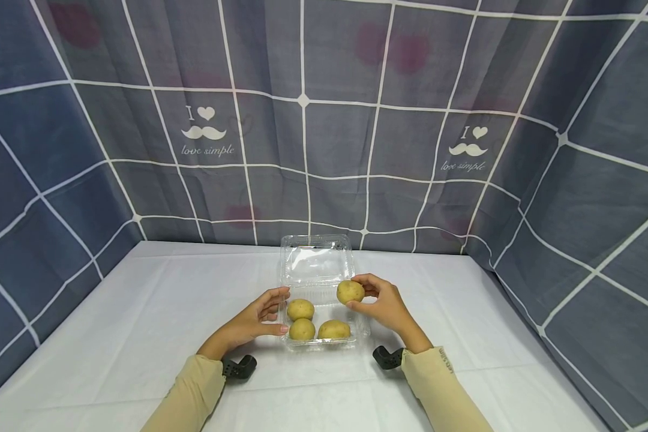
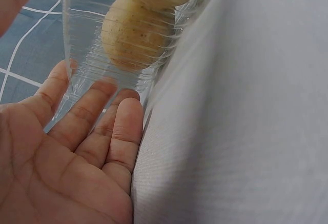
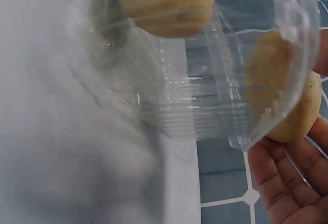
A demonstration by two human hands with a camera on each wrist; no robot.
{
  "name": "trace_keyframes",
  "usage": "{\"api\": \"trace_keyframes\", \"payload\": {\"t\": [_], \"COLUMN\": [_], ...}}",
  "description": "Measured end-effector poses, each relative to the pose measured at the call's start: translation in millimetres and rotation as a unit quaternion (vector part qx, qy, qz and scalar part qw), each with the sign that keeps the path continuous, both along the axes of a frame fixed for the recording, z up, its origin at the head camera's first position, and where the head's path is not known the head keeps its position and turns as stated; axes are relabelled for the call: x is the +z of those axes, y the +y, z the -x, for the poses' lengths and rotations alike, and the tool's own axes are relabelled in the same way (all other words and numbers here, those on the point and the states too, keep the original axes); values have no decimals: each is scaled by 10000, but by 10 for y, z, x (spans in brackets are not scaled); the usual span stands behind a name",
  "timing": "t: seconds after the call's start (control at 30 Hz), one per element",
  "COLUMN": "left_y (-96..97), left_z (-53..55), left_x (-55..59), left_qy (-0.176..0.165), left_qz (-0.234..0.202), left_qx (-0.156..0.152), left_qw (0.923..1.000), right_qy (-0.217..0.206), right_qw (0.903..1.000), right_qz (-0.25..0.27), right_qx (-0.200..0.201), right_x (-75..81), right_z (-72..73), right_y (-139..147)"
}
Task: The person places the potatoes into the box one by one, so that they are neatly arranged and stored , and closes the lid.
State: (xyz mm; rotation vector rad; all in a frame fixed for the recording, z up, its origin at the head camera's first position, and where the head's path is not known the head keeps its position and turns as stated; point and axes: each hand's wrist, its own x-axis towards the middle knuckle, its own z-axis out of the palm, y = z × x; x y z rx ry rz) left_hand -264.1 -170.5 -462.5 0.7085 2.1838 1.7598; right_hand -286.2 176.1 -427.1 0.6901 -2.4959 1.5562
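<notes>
A clear plastic clamshell container [image 1: 360, 329] lies in front of me with its lid [image 1: 317, 264] raised at the back. Inside it are three potatoes: one at the left rear [image 1: 300, 309], one at the left front [image 1: 302, 329] and one at the right front [image 1: 334, 330]. My right hand [image 1: 379, 302] pinches another potato [image 1: 350, 291] between thumb and fingers, over the container's back right corner. In the right wrist view this held potato [image 3: 302, 111] shows partly through the plastic wall. Extended fingers of my left hand [image 1: 259, 315] rest along the container's left side, its thumb near the front corner.
A white cloth [image 1: 140, 336] covers the table under the container. Dark grey checked curtains [image 1: 335, 144] rise at the back and on both sides. Each wrist wears a black camera mount, left [image 1: 240, 367] and right [image 1: 387, 357].
</notes>
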Motion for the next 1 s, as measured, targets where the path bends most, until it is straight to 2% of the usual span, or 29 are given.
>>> {"api": "trace_keyframes", "payload": {"t": [0.73,1.0], "left_y": [0,3], "left_z": [7,7], "left_x": [-13,-15], "left_qy": [-33,-27], "left_qz": [-4,-20], "left_qx": [-18,-17], "left_qw": [10000,10000], "right_qy": [251,374], "right_qw": [9989,9983], "right_qz": [-399,-435], "right_qx": [-72,46], "right_x": [5,-20], "right_z": [-48,-38], "right_y": [-151,-205]}}
